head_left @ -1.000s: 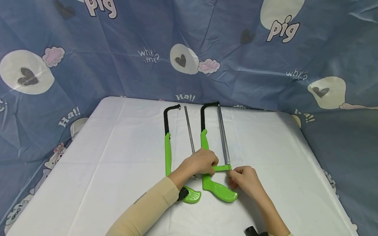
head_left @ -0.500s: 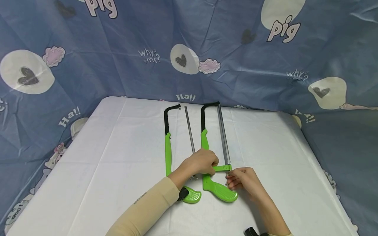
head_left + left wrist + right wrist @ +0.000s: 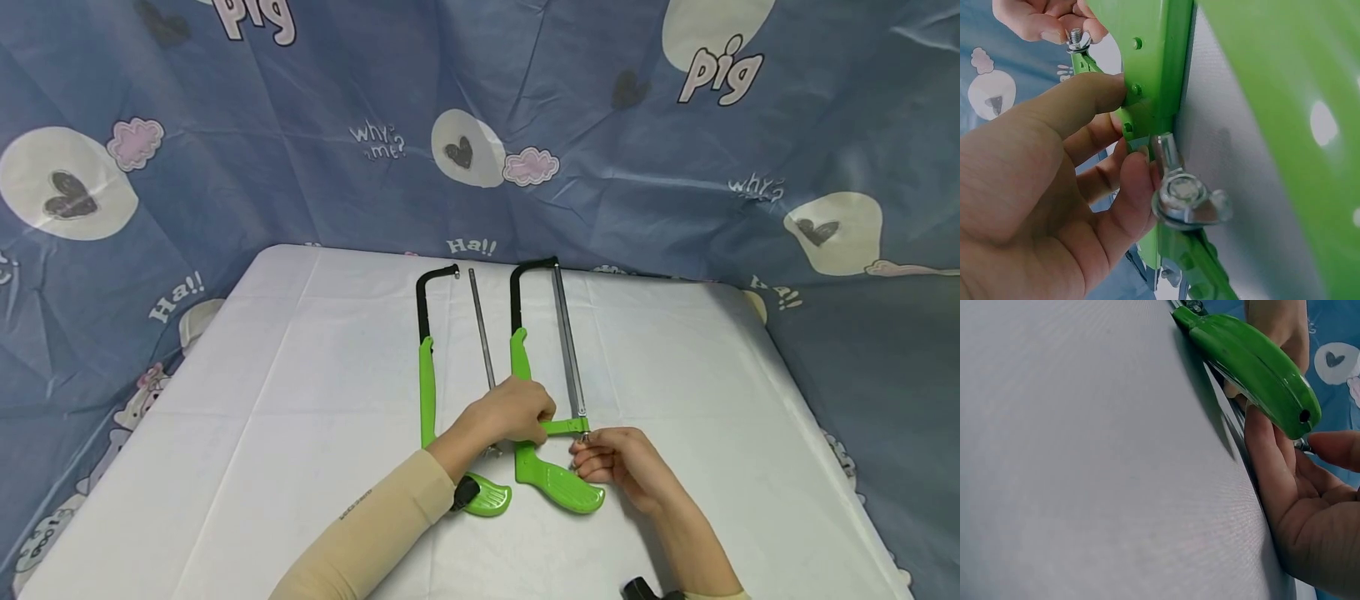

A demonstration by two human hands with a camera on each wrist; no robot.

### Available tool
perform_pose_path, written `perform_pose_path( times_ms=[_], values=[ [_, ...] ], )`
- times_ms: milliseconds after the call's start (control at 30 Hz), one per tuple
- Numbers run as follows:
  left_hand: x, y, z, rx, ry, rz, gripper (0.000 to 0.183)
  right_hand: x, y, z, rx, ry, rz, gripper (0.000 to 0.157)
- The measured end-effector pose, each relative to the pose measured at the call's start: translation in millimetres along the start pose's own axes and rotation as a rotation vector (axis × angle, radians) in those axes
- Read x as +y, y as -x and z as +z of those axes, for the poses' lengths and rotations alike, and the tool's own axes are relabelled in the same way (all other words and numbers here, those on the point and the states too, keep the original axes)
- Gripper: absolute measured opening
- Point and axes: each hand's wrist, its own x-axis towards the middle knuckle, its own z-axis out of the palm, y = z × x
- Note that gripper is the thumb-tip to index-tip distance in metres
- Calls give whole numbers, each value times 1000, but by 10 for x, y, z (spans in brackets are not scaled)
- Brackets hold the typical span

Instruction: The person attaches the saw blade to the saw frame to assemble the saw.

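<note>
The right-hand hacksaw [image 3: 558,485], with a green handle and black front frame, lies on the table with its grey blade [image 3: 566,342] spanning the frame. My left hand [image 3: 513,410] grips its green frame just above the handle. At the blade's near end, my right hand [image 3: 622,462] pinches the wing nut [image 3: 1077,40] between thumb and fingers; its threaded bolt shows in the left wrist view. In the right wrist view the green handle [image 3: 1254,369] hides part of the right fingers [image 3: 1263,444].
To the left lies a second green hacksaw [image 3: 427,387], its near part covered by the left forearm. A thin grey blade [image 3: 481,325] lies between the saws. Another wing nut [image 3: 1185,194] stands close to the left hand. White cloth [image 3: 337,358] covers the table; a blue printed curtain [image 3: 315,108] hangs behind.
The right fingers and thumb have shifted at the wing nut, and that hand has turned slightly so more of its fingers show. The left hand and both saws have stayed put.
</note>
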Motion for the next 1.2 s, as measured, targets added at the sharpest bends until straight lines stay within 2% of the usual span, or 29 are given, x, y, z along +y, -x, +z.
perform_pose_path(
  times_ms=[500, 800, 967, 1200],
  values=[
    [26, 28, -45, 12, 37, 8, 31, -33, 23, -45, -90, -296, 76, 36],
    [26, 24, -32, 9, 43, 5, 29, -24, 22, -59, -116, -353, 86, 39],
    [30, 21, -28, 11, 29, 10, 31, -24, 15, -53, -104, -312, 86, 39],
    [58, 26, -39, 1, 25, -6, 31, -17, 5, -19, -53, -110, 42, 28]
  ],
)
